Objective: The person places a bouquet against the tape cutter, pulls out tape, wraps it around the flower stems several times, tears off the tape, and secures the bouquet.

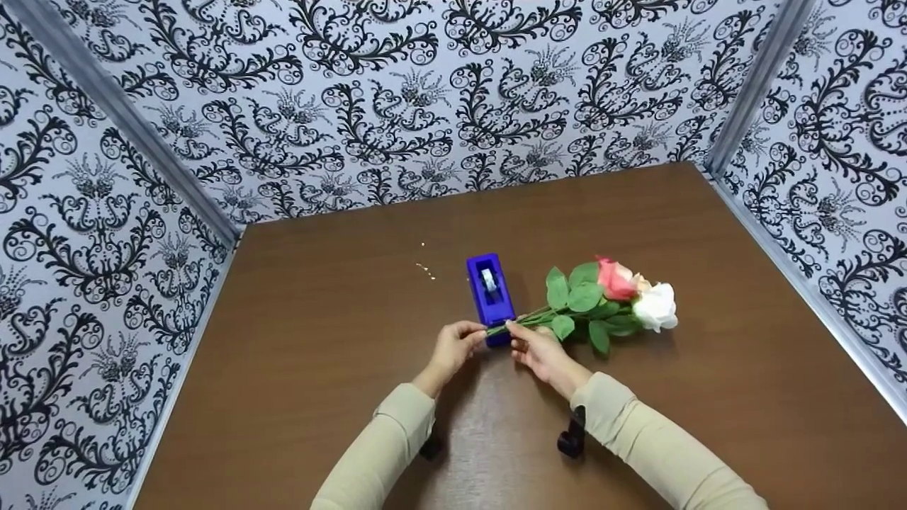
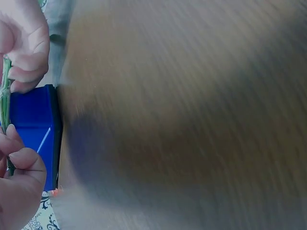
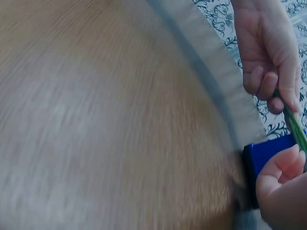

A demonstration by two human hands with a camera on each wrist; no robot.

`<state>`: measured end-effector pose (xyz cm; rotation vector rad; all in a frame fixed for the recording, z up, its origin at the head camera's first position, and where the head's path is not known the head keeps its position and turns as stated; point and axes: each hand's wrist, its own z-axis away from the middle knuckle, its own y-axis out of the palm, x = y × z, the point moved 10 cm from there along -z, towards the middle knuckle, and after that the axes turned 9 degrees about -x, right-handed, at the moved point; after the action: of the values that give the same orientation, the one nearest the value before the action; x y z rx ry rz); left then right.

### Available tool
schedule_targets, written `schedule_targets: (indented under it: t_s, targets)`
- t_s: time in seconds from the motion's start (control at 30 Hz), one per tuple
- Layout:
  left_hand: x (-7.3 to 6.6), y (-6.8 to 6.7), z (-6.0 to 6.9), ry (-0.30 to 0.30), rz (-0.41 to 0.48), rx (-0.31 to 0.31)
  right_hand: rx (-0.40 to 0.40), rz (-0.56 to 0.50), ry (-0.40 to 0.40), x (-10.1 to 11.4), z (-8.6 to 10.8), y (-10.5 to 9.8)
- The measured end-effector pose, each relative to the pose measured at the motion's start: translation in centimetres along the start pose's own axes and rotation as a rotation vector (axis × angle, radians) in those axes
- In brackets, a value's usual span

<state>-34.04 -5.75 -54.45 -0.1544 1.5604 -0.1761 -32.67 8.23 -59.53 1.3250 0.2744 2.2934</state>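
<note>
Flower stems (image 1: pixel 526 321) run between my two hands, above the front end of a blue tape dispenser (image 1: pixel 480 262). My left hand (image 1: pixel 451 352) pinches the stem ends between thumb and fingers. A little farther along, my right hand (image 1: pixel 544 359) pinches the same green stems (image 2: pixel 5 103). From there the bunch reaches right, with green leaves (image 1: pixel 584 297), a coral-pink rose (image 1: pixel 616 280) and a white rose (image 1: pixel 655 307). A roll of tape (image 1: pixel 488 280) sits inside the dispenser. Both wrist views catch the hands and the dispenser only at an edge.
The brown wooden table (image 1: pixel 319 340) is enclosed by patterned walls (image 1: pixel 397 92) at the back and sides. Tiny pale bits (image 1: pixel 425 269) lie on the table left of the dispenser. Dark wrist-worn devices (image 1: pixel 571 435) hang under the sleeves.
</note>
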Motion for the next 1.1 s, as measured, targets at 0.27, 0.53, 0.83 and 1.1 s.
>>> schedule_targets:
  t_s: [0.27,0.53,0.83,1.1]
  targets:
    - [-1.8,0.1,0.8,-0.049,-0.059,0.069,-0.049,0.029,-0.101,0.8,-0.3,0.0]
    - [0.7,0.5,-3.3,-0.010,-0.196,0.138,-0.016,0.052,-0.152,1.1,-0.3,0.3]
    - [-0.8,-0.1,-2.8,-0.160,-0.314,-0.050,-0.058,0.092,-0.157,1.1,-0.4,0.2]
    - [-1.4,-0.2,-2.8,-0.122,-0.355,-0.065,-0.062,0.092,-0.185,0.8,-0.4,0.0]
